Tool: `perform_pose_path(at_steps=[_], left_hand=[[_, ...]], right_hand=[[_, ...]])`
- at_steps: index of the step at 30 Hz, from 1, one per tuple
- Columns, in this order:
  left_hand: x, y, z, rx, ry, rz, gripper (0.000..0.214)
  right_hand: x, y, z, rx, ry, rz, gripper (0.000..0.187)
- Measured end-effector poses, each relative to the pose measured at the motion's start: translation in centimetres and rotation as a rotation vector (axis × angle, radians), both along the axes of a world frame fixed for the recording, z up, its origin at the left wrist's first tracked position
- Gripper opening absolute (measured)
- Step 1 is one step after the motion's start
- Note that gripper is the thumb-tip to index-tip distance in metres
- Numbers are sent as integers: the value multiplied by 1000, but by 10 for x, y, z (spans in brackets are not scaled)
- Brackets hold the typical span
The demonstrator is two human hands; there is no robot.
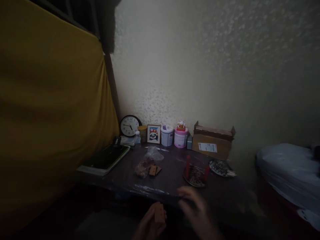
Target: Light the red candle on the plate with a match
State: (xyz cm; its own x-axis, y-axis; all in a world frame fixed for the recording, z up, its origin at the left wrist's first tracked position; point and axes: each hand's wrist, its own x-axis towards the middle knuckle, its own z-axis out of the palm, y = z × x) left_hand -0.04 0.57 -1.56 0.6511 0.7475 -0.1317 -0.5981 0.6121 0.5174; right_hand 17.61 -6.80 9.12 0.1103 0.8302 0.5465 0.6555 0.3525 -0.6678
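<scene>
— Report on the hands, head view.
— Gripping an orange-brown oblong piece in the left hand, with fingers closed about its sides, just short of the surface's near edge. Showing parted thumb and fingers at the right hand, blurred, by that same edge.
— Together or apart?
— Clearly apart. Cannot tell whether touching the surface on the right.
— Continue with the surface.
— Noted left of middle: similar small pieces, beside a clear plastic bag. Found right of middle: a round plate bearing two red cylinders; toward the right edge, a second plate with pale sticks.
— And along the far edge?
— Listed from the left corner: clock, framed picture, white tub, pink-lidded tub under a figurine, cardboard carton.
— Room?
— Dimly lit; hung with a yellow curtain at left, backed by a patterned wall.
</scene>
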Motion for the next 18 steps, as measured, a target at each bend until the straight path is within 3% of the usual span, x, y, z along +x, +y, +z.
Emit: perform_pose_path(at_steps=[4, 7, 11, 18], left_hand=[[2, 1, 12, 30, -12, 56, 20], [5, -3, 29, 91, -6, 67, 20], [14, -8, 42, 180, -17, 67, 25], [28, -8, 42, 216, 11, 19, 34]], right_hand=[[-20, 31, -37, -208, 5, 197, 27], [-28, 31, -59, -224, 80, 197, 27], [-22, 29, -68, -211, 178, 149, 31], [-21, 30, -72, -135, 307, 74, 30]])
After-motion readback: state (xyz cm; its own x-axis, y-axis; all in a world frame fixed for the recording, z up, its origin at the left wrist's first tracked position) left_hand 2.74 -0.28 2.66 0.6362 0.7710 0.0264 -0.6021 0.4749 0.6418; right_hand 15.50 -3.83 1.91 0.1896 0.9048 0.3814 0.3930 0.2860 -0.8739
